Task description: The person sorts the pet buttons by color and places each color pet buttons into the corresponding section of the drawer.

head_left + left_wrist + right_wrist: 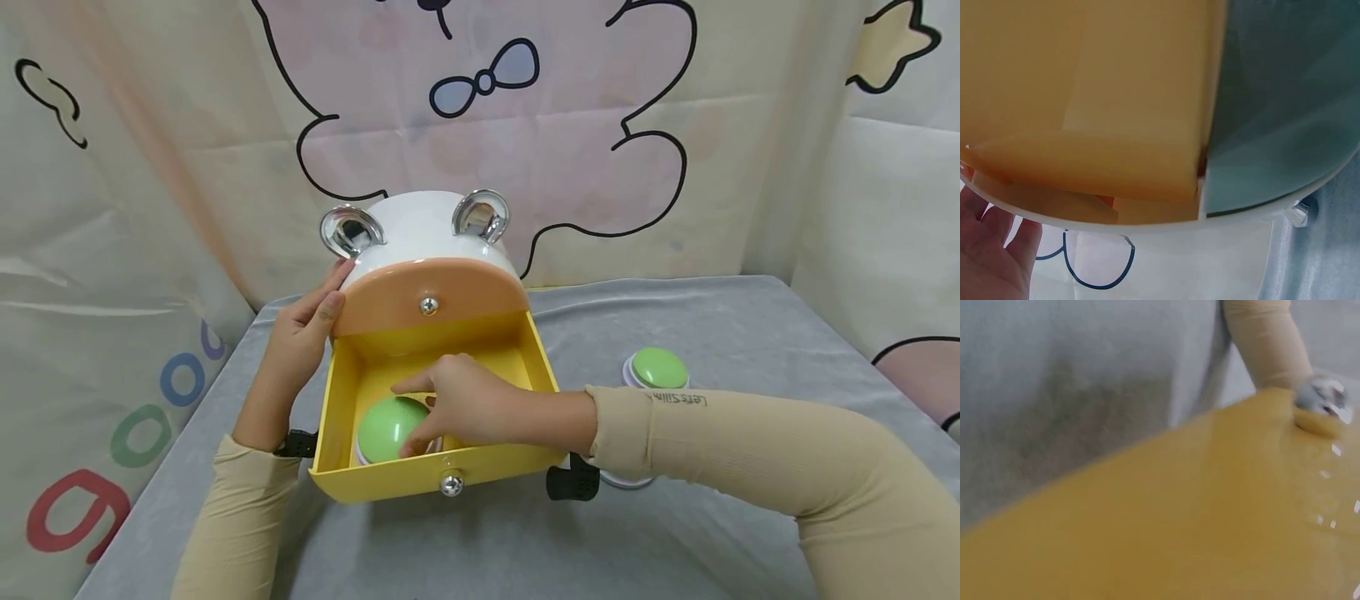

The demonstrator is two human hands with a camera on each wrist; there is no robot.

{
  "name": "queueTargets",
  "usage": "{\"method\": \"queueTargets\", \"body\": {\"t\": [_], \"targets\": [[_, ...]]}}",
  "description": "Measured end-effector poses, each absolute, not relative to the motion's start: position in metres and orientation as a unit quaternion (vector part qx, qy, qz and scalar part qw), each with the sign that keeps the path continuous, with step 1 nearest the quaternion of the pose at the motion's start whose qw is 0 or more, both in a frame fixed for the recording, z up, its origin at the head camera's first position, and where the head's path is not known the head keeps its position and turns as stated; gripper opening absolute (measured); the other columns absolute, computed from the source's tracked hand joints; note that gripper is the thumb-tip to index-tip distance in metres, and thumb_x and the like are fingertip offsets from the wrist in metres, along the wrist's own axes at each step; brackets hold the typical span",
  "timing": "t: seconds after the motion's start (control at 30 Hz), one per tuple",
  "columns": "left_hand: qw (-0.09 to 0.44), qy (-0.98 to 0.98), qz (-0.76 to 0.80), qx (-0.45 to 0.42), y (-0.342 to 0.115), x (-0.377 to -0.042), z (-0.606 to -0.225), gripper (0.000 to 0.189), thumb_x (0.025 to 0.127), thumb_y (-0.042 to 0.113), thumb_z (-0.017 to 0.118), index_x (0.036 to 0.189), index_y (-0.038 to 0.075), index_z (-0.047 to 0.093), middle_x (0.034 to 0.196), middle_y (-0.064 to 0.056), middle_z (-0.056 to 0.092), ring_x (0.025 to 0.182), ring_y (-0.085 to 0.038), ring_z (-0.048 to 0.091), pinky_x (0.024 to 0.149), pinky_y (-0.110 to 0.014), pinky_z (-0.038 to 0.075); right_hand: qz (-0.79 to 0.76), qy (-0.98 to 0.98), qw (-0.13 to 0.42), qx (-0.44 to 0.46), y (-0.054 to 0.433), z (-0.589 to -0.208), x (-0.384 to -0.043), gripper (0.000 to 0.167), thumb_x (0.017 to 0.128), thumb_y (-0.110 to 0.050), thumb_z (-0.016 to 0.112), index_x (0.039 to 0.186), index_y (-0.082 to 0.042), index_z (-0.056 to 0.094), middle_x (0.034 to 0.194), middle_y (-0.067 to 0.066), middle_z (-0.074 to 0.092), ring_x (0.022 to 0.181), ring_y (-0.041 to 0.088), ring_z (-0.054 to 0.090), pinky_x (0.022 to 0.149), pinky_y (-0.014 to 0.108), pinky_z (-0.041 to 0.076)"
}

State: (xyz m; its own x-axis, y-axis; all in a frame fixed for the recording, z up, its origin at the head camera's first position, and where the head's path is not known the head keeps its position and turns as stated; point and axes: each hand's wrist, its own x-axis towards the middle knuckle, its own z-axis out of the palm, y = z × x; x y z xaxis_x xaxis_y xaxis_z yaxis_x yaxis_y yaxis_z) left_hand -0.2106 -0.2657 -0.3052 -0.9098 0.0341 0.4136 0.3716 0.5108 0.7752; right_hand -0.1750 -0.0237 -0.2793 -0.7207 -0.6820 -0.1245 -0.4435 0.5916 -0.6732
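Note:
A white, rounded box (422, 215) with chrome ear-shaped handles has an orange front panel (382, 304) and a pulled-out yellow drawer (495, 462). My left hand (300, 333) holds the box's left side, thumb on the front edge and fingers along the shell. In the left wrist view, its fingers (1019, 247) lie outside the white rim (1166, 226). Inside the drawer's front left corner sits a green-domed button (386, 429) on a pale base. My right hand (476, 404) curves round its right side, thumb over the dome and index finger at its back edge.
Another green-domed button (660, 367) stands on the grey cloth right of the box. A pale round base (628, 482) shows partly under my right forearm. The drawer front has a chrome knob (1321, 403). Printed curtains (570, 183) enclose the back and sides.

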Motion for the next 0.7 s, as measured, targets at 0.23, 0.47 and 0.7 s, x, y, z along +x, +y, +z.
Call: {"method": "queueTargets", "body": {"t": [0.23, 0.47, 0.7], "targets": [[0.174, -0.853, -0.478, -0.118, -0.266, -0.211, -0.305, 0.044, 0.106, 0.037, 0.043, 0.149, 0.028, 0.045, 0.160, 0.005, 0.036, 0.150, -0.011, 0.030, 0.121, -0.039, 0.032, -0.399, 0.851, 0.131, -0.315, 0.010, -0.263, -0.173, 0.060, 0.073, -0.032, 0.088, 0.129, -0.015, 0.069, 0.126, 0.000, 0.071, 0.116, 0.021, 0.068, 0.095, 0.028, 0.057], [0.172, -0.854, -0.476, -0.118, -0.266, -0.212, -0.305, 0.044, 0.106, 0.038, 0.043, 0.149, 0.028, 0.045, 0.159, 0.006, 0.036, 0.151, -0.010, 0.030, 0.121, -0.042, 0.031, -0.453, 0.846, 0.079, -0.272, 0.067, -0.260, -0.180, 0.055, 0.073, -0.034, 0.088, 0.122, -0.017, 0.073, 0.119, -0.002, 0.074, 0.119, 0.022, 0.067, 0.096, 0.035, 0.058], [0.169, -0.851, -0.483, -0.119, -0.266, -0.211, -0.305, 0.043, 0.107, 0.033, 0.043, 0.149, 0.026, 0.045, 0.159, 0.008, 0.037, 0.151, -0.010, 0.029, 0.122, -0.041, 0.030, -0.442, 0.870, 0.057, -0.211, 0.124, -0.261, -0.187, 0.051, 0.081, -0.037, 0.082, 0.127, -0.017, 0.070, 0.128, 0.006, 0.070, 0.122, 0.027, 0.065, 0.091, 0.035, 0.059]]}}
